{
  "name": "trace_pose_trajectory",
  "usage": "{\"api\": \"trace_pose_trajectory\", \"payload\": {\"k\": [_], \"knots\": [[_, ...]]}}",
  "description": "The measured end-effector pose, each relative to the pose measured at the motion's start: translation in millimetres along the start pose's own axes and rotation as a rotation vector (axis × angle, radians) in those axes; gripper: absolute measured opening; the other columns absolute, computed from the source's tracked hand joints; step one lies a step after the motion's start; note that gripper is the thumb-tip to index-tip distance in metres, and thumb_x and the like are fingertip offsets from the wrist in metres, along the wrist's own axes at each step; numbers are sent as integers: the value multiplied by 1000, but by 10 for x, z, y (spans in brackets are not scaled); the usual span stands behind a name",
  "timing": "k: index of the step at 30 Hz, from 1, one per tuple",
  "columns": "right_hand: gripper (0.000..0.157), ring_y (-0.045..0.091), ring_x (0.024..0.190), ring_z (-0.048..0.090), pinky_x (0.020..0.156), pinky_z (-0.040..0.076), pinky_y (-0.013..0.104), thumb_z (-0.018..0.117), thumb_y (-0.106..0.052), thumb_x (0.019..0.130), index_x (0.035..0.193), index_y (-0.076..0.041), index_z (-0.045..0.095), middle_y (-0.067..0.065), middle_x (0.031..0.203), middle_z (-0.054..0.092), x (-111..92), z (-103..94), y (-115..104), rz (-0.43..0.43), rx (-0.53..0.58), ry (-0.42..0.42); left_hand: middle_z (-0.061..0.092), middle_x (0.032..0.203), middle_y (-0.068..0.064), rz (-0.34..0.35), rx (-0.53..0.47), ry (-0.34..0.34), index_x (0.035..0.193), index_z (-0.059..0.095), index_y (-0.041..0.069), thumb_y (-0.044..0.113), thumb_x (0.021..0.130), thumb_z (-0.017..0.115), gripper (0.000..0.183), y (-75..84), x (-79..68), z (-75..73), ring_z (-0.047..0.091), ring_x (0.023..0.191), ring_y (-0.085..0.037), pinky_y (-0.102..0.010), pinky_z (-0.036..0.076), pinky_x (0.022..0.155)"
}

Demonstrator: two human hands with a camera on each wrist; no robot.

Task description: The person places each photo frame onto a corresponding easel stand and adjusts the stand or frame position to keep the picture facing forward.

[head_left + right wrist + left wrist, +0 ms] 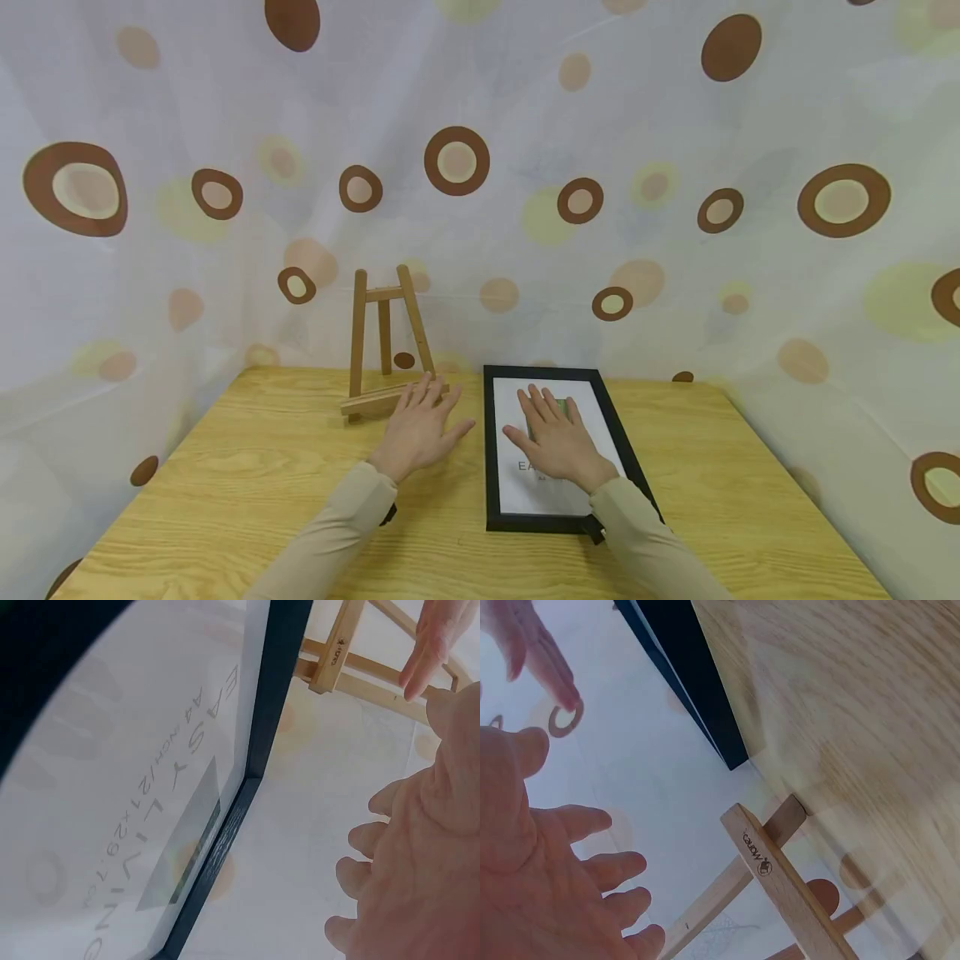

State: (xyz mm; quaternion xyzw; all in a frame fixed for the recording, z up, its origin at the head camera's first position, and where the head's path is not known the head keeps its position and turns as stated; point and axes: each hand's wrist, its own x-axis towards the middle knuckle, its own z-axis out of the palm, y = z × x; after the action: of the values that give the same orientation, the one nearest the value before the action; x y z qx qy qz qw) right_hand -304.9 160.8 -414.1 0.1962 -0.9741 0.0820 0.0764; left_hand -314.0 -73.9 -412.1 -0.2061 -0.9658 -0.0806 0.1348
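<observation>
Black picture frame (492, 450): white insert (517, 496), says EASY LIVING, flat on the tabletop (247, 450) under my right hand (557, 447), 3-ish o'clock from my left hand (416, 429)
Wooden easel (357, 337): 11 o'clock from that one
Hands: both just spread

In the head view we lose most of the green print (561, 406) behind the right hand (558, 446), along with the lettering (524, 467) past "EA", and the fine line (542, 479) under it is too small for us to read. The left hand (416, 429) hides some of the ledge (367, 403) of the easel (357, 333) toward three o'clock, and the right sleeve (648, 542) covers the picture frame (492, 450) at its five o'clock corner. The left wrist view cuts off the easel for us at six o'clock, the right wrist view the right hand at four.
</observation>
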Motion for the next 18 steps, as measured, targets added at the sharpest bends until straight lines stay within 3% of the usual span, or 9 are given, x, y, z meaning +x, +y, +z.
{"api": "trace_pose_trajectory", "payload": {"k": [10, 18], "knots": [[68, 31, 135, 8, 103, 5, 59, 26, -55, 94, 144, -9, 20, 11, 149, 12, 20, 12, 39, -10, 141, 28, 27, 144, -17, 20, -85, 0, 141, 33, 12, 55, 93, 28, 64, 51, 18, 36, 17, 134, -33, -50, 13, 107], [71, 32, 134, 17, 104, 18, 53, 30, -54, 94, 144, -6, 17, 16, 148, 17, 40, -12, 110, 53, 476, 14, 26, 143, -20, -17, -274, 29, 144, 20, 6, 52, 93, 35, 70, 84, 42, 108, 22, 132, -35, -48, 21, 105]]}}
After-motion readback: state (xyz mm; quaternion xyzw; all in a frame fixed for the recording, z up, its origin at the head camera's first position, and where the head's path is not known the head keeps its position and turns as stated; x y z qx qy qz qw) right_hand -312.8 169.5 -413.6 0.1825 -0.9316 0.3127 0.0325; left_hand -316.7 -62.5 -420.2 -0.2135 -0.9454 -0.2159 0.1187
